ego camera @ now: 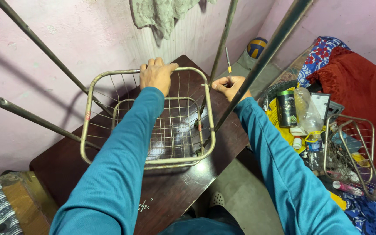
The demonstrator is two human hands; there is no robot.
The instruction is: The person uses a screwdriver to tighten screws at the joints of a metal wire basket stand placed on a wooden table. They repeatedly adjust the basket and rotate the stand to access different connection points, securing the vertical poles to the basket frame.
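A metal wire basket (92, 91) sits on a dark brown wooden table (175, 191). My left hand (156, 75) grips the basket's far rim. My right hand (229, 86) holds a thin screwdriver (227, 60) pointing upward, just beyond the basket's right far corner. Several long metal rods (257, 69) of a rack frame rise around the basket and cross in front of my right forearm. Both arms wear teal sleeves.
Small screws (144, 204) lie on the table near its front edge. At right, a second wire basket (351, 152), a clear plastic bottle (306, 109), a dark canister (286, 108) and a red blanket (362, 91) lie on a bed. Pink walls stand close behind.
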